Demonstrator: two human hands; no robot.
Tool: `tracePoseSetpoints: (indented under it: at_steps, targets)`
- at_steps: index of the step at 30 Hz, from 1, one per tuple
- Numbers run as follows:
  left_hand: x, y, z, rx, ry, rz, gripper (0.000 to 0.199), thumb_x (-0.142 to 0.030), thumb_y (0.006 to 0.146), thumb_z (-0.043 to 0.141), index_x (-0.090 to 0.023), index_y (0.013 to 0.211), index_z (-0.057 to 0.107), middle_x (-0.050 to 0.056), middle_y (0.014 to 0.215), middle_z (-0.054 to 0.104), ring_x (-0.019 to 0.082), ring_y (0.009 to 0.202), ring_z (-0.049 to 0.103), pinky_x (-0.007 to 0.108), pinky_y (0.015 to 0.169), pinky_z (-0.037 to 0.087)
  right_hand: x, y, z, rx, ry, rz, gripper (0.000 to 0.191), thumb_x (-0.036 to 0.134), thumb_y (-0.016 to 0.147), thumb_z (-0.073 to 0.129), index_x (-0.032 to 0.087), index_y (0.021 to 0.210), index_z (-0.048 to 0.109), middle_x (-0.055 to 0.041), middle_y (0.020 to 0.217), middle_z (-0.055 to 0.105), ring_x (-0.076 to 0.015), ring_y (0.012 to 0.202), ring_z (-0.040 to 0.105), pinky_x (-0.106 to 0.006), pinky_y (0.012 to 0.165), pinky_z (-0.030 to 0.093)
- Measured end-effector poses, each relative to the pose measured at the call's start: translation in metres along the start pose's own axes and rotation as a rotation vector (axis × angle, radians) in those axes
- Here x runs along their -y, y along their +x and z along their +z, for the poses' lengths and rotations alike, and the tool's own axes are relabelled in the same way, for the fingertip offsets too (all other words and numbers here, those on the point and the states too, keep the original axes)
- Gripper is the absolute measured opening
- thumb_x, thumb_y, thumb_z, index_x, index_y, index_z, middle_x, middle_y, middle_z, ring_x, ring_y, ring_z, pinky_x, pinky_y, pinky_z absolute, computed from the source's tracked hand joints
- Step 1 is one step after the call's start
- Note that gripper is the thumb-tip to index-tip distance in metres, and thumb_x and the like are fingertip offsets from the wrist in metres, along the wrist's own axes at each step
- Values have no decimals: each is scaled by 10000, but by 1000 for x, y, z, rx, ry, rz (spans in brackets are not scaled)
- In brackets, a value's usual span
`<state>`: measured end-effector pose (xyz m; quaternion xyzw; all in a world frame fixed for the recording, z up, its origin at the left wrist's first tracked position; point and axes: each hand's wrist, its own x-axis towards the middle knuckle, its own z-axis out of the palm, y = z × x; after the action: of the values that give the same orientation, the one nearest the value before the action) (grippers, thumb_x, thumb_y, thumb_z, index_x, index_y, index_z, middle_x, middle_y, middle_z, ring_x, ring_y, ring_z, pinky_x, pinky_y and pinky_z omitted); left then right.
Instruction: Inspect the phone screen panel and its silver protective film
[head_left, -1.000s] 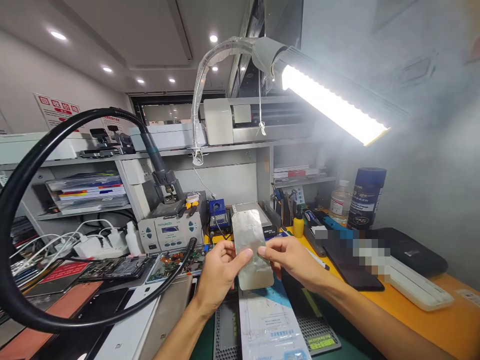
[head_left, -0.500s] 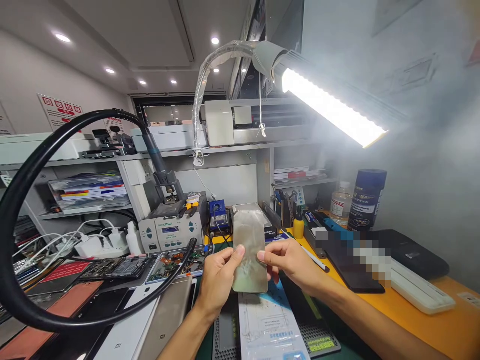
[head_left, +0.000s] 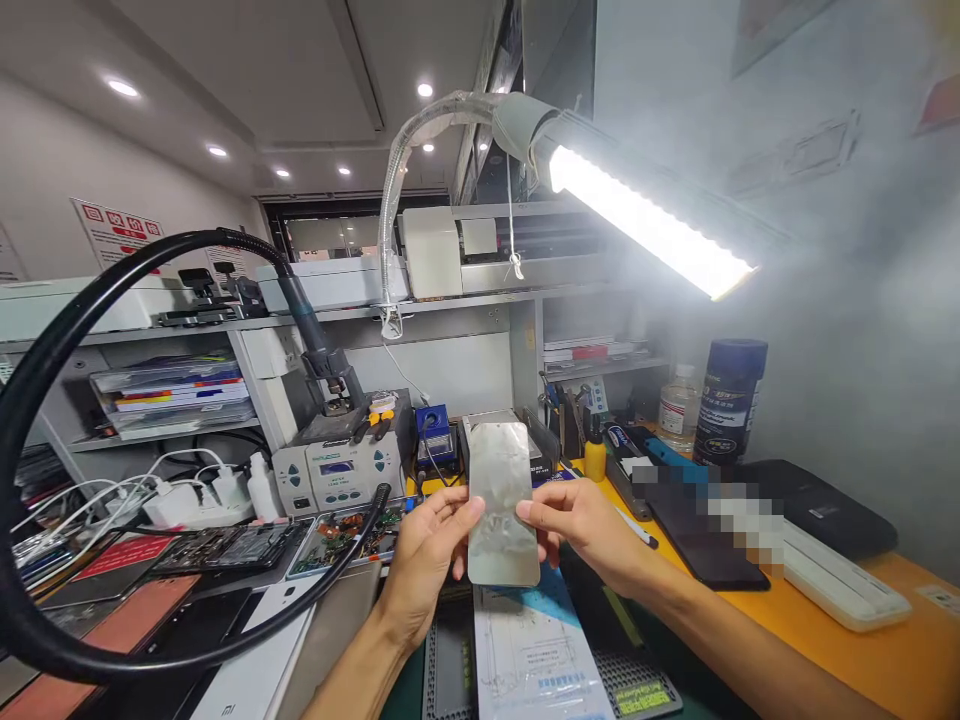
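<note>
A thin, silvery rectangular plate (head_left: 501,550) with rounded corners is held upright in front of me, its surface smudged and shiny. My left hand (head_left: 427,555) pinches its left edge, thumb on the near face and fingers behind. On the right edge, my right hand (head_left: 581,525) grips it the same way, its fingertips partly hidden behind the plate. Below the plate lies a white and blue printed package (head_left: 532,650), on a dark perforated mat (head_left: 448,660).
A black hose (head_left: 97,668) loops across the left side over several phones and a tray of small parts (head_left: 330,545). A grey soldering station (head_left: 337,470) stands behind. At right are a black phone (head_left: 705,540) and a blue-capped can (head_left: 731,400). A bright lamp (head_left: 652,220) hangs above.
The view has shifted slightly. My left hand has turned a little around the plate's edge, with more of its fingers showing behind. Both hands keep hold of the plate.
</note>
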<state>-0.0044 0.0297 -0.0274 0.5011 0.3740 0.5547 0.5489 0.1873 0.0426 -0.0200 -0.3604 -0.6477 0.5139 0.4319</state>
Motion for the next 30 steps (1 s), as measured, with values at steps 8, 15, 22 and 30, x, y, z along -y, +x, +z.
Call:
tracePoseSetpoints:
  at_steps: [8, 15, 22, 30]
  targets:
    - [10, -2, 2, -36, 14, -24, 283, -410, 784, 686, -127, 775, 680, 25, 677, 645, 112, 595, 533, 212, 535, 423, 1, -1, 5, 60, 35, 53, 327, 448, 763, 694, 142, 676, 620, -10, 508, 605, -124, 442, 535, -221, 437, 417]
    - [12, -3, 6, -39, 162, 64, 307, -431, 807, 647, -140, 798, 742, 9, 647, 635, 127, 612, 521, 210, 537, 398, -13, 3, 9, -27, 10, 22, 303, 409, 750, 727, 135, 847, 639, 13, 641, 567, -85, 452, 450, -193, 383, 345]
    - [16, -5, 10, -88, 286, 166, 360, -373, 805, 623, -159, 516, 603, -51, 467, 470, 76, 431, 380, 212, 437, 270, -14, 2, 10, -103, -24, 1, 389, 484, 812, 655, 124, 681, 586, 33, 580, 442, -80, 513, 357, -209, 455, 262]
    - [15, -3, 11, -58, 209, 98, 334, -419, 784, 655, -160, 579, 608, -36, 483, 541, 83, 396, 423, 206, 403, 309, -11, 2, 12, -48, 9, 10, 449, 545, 852, 580, 137, 668, 552, 29, 575, 449, -84, 500, 370, -217, 475, 309]
